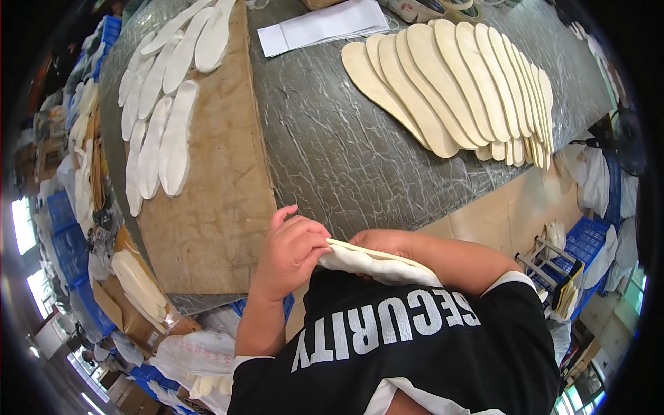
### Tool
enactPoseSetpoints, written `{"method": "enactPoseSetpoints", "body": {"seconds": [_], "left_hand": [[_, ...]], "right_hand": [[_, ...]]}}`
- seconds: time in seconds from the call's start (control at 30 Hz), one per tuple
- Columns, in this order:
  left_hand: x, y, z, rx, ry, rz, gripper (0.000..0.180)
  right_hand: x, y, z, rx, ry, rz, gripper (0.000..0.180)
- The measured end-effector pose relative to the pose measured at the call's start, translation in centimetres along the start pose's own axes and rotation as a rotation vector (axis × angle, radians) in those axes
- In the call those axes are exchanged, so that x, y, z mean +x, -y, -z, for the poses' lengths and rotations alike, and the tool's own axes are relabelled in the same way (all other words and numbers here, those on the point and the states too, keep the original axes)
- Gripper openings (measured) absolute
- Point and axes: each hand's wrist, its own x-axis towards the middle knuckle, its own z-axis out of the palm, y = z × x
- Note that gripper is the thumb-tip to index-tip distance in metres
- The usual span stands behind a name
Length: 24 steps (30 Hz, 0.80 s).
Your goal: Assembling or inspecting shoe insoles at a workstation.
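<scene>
Close to my chest is a shoe insole, cream along its upper edge and white and puffy on the side facing me. My left hand pinches its left end between thumb and fingers, with one finger raised. Behind the insole, my right hand grips it from the far side; most of its fingers are hidden. Across the table, cream insoles lie fanned out in an overlapping row. White insoles are spread in overlapping groups at the left.
A brown board covers the left part of the dark, wrinkled tabletop. White paper sheets lie at the far side, near rolls of tape. Blue crates stand at the right, and an open carton holding more insoles is at the lower left.
</scene>
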Motion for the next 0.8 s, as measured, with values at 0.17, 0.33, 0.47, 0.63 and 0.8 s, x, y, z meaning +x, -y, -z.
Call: {"method": "enactPoseSetpoints", "body": {"seconds": [0.17,0.33,0.47,0.63,0.8], "left_hand": [[-1.1,0.8,-0.3,-0.01,-0.017,0.038,0.011],[-2.0,1.4,-1.4,0.032,-0.086,0.133,0.013],[-2.5,2.1,-2.5,0.094,-0.178,0.084,0.015],[-3.3,2.8,-3.1,0.168,-0.14,0.11,0.016],[-3.8,3.1,-3.3,0.21,-0.175,0.044,0.018]], "right_hand": [[-3.6,2.9,0.4,-0.629,-0.262,0.718,0.03],[-7.2,3.4,-0.4,-1.266,-0.476,0.79,0.028],[-5.4,2.5,-1.0,-1.396,-0.748,0.784,0.028],[-3.6,1.5,-0.8,-1.364,-0.861,0.956,0.026],[-2.9,1.5,-0.7,-1.456,-0.871,1.051,0.027]]}}
